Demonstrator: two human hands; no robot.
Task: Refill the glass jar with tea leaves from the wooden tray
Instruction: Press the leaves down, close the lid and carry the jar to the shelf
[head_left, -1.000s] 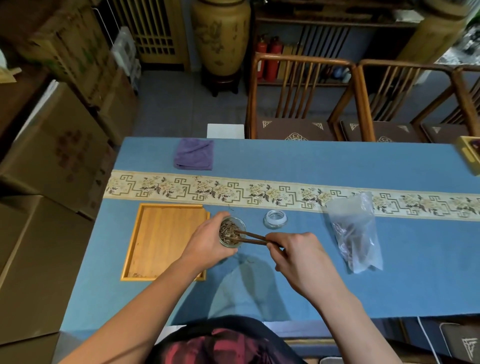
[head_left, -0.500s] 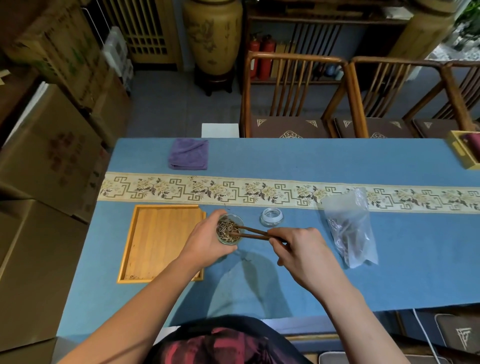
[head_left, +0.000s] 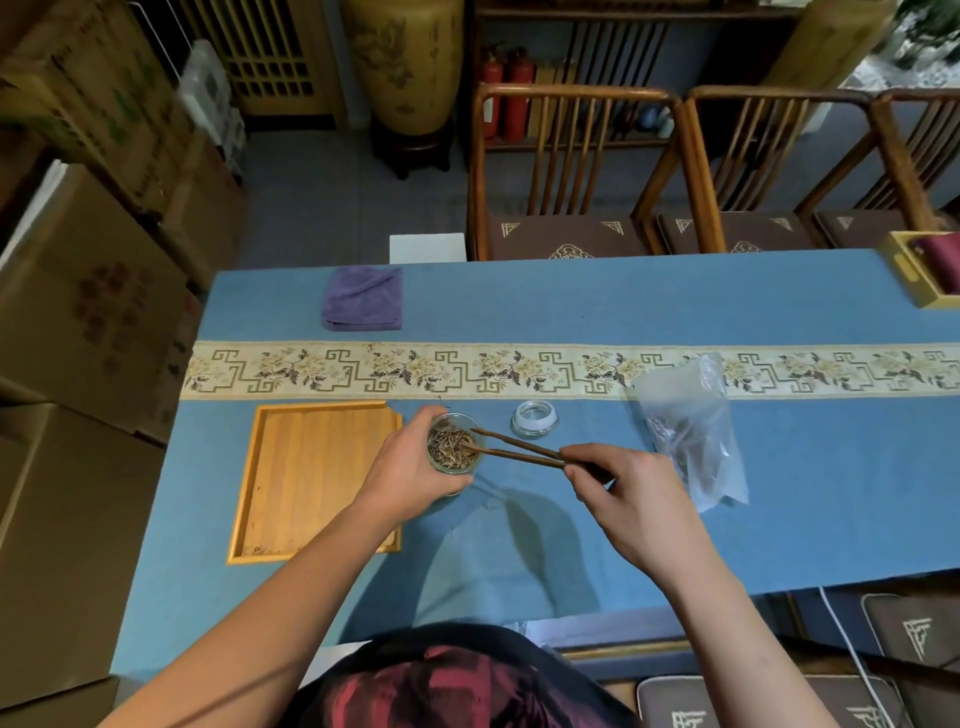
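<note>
The left hand (head_left: 410, 467) was wrapped around the glass jar (head_left: 453, 446), gripping it just off the right edge of the wooden tray (head_left: 311, 478) above the blue tablecloth (head_left: 571, 306). Tea leaves (head_left: 451, 447) filled the jar close to its rim. The right hand (head_left: 634, 504) pinched a pair of dark wooden tweezers (head_left: 519, 451), whose tips sat over the jar's mouth, touching the leaves. The tray looked almost bare, with only a few crumbs at its near left corner. The jar's lid (head_left: 534, 419) lay on the cloth just beyond the tweezers, and a clear plastic bag (head_left: 691, 431) with dark contents sat further right. A folded purple cloth (head_left: 363, 299) rested beyond the patterned runner (head_left: 571, 369).
</note>
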